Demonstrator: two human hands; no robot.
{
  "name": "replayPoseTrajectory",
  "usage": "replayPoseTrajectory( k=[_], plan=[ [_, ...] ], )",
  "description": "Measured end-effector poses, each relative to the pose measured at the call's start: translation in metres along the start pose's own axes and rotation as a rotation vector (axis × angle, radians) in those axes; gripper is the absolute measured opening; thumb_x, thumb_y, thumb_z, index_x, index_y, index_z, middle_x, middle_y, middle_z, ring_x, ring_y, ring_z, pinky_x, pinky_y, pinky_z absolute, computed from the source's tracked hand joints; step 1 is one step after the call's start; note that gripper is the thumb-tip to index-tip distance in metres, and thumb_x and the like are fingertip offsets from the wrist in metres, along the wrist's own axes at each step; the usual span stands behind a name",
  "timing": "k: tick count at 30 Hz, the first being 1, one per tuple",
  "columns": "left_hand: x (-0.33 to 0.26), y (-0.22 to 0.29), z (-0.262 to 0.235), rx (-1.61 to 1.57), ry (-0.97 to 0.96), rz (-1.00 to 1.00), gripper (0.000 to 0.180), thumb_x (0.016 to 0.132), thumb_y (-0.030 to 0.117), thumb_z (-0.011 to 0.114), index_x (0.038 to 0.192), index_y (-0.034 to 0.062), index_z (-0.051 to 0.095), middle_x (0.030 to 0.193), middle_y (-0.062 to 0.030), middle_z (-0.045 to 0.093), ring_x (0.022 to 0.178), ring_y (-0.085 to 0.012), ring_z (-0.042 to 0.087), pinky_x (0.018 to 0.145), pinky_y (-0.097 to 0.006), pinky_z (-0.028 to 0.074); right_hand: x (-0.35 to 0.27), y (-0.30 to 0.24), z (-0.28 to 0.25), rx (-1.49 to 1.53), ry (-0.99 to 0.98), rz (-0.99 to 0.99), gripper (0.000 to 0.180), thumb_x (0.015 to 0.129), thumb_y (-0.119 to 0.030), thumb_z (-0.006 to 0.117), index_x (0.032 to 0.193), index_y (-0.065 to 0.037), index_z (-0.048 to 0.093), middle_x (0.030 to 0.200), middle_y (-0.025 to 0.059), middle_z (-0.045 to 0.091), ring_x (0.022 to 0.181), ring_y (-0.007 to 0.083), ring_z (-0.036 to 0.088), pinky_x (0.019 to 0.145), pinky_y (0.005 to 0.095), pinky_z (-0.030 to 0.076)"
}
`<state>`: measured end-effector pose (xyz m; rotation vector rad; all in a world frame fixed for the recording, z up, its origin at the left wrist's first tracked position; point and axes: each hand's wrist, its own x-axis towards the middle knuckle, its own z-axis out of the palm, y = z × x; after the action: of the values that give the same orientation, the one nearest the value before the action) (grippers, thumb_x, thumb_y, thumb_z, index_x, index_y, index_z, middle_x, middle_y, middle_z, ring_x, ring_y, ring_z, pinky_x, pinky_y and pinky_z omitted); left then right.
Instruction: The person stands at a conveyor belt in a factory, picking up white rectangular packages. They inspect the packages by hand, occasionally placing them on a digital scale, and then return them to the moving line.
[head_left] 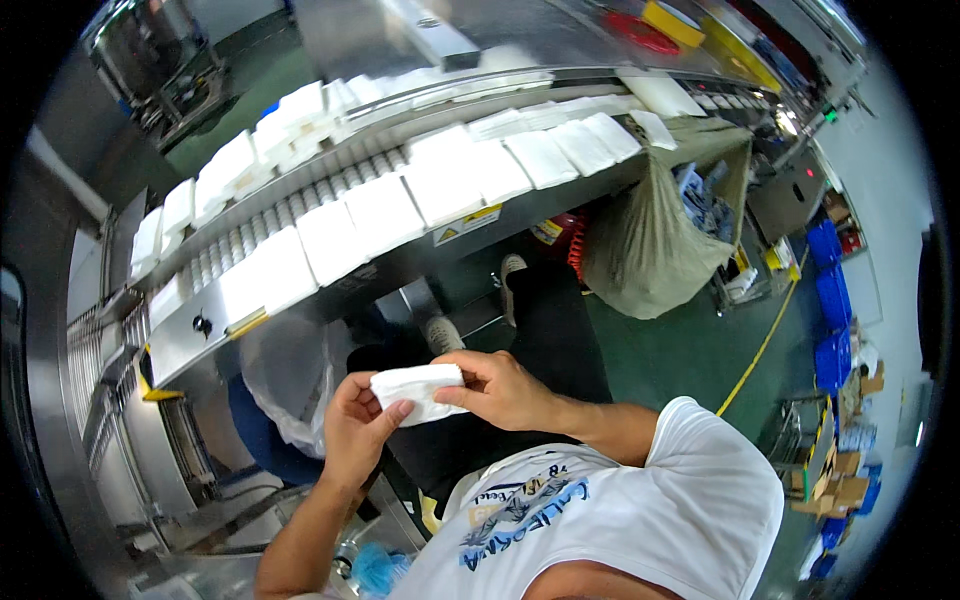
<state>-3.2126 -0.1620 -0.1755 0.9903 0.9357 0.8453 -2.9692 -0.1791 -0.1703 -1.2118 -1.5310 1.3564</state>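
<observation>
White shirt shoulder (700, 500) fills the bottom of view, nearest us; our forearms rise from it toward the middle.

Both our hands meet on one white pad (420, 388), a small folded pack held in the air over our lap, below the conveyor's edge.

- Left hand (355, 430): comes up from below. Thumb laid over the pad's lower left face, other fingers curled behind it. Closed on the pad.
- Right hand (505, 390): comes in from the right. Thumb and fingers pinch the pad's right end, fingers narrow and wrapped over the top edge. Closed on the pad.
- Pad's long axis runs roughly left to right across view, slightly tilted. Its left end juts free past the left thumb; its right end is buried in the right hand's fingers. So the pad lies between the two hands, left of the right hand, above the left palm. Neither hand is clearly nearer; both touch.

Around us:
- Conveyor (190, 335), steel, curves across the upper half, carrying a row of white pads (380, 215) lying flat, side by side.
- Clear bag (290, 385) hangs just left of the left hand, under the conveyor.
- Tan sack (650, 250) hangs at the conveyor's right end, well apart.
- Green floor (690, 350) with a yellow line to the right.
</observation>
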Motion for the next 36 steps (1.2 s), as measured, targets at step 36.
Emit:
replayPoseTrajectory(
  k=[36],
  plan=[
    [0.123,0.183,-0.194,0.928,-0.048,0.063,0.027,0.092,0.026,0.083,0.109,0.0088,0.072,0.097,0.0015,0.071,0.080,-0.0083,0.060,0.066,-0.025,0.048,-0.025,0.053,-0.026,0.429,-0.176,0.190,0.041,0.104,-0.008,0.067,0.141,0.001,0.051,0.123,0.0183,0.071,0.109,0.0223,0.072,0.095,0.0352,0.060]
  ],
)
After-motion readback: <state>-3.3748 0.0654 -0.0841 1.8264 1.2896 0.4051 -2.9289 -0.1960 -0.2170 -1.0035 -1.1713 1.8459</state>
